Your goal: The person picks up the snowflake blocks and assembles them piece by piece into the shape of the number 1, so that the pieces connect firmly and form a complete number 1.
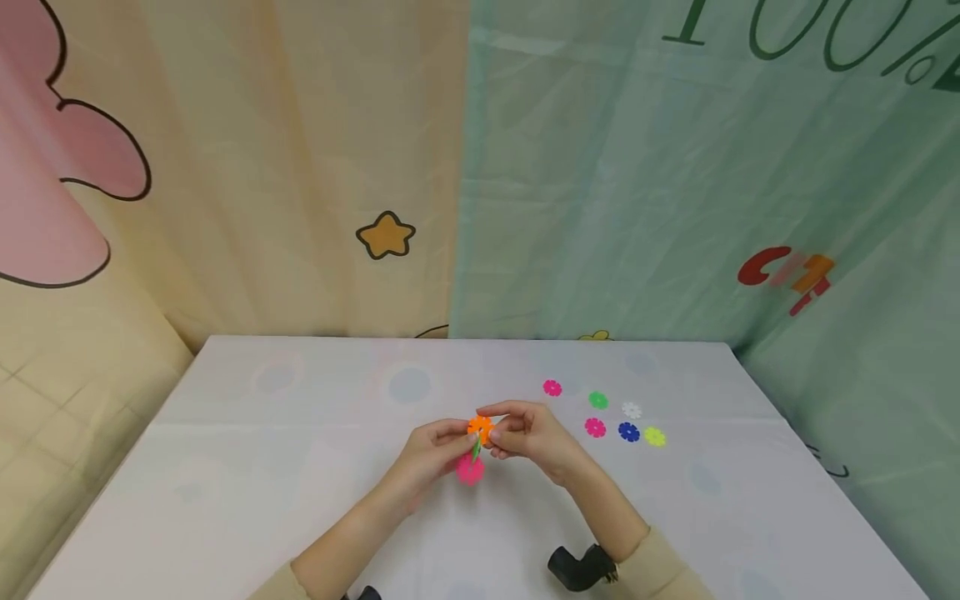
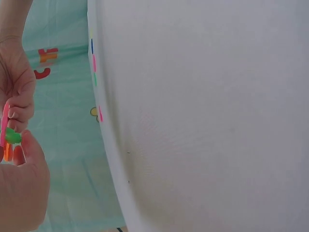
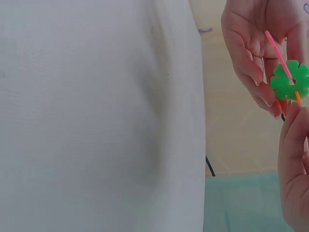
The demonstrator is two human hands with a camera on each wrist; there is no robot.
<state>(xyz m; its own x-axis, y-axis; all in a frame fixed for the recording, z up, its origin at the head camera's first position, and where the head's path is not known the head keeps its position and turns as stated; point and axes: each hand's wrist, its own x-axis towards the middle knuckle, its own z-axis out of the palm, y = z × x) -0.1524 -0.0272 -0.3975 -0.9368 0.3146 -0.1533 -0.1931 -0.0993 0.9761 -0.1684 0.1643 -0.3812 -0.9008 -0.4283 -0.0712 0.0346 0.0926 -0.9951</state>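
White tabletop (image 1: 247, 492); left hand (image 1: 427, 457) pinches green disc (image 3: 281, 84), right hand (image 1: 534, 437) pinches orange disc (image 1: 481, 423); pink disc (image 1: 470, 472) joined.

Green disc (image 1: 476, 451) partly hidden, sleeves (image 1: 663, 568) cropped

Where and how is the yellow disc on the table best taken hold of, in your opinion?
Probably pinch the yellow disc at the near and far edges of its notched rim, coming from above and the right with the freed right hand. It lies flat on the table, so the edge seems the best hold; the blue disc sits close on its left.
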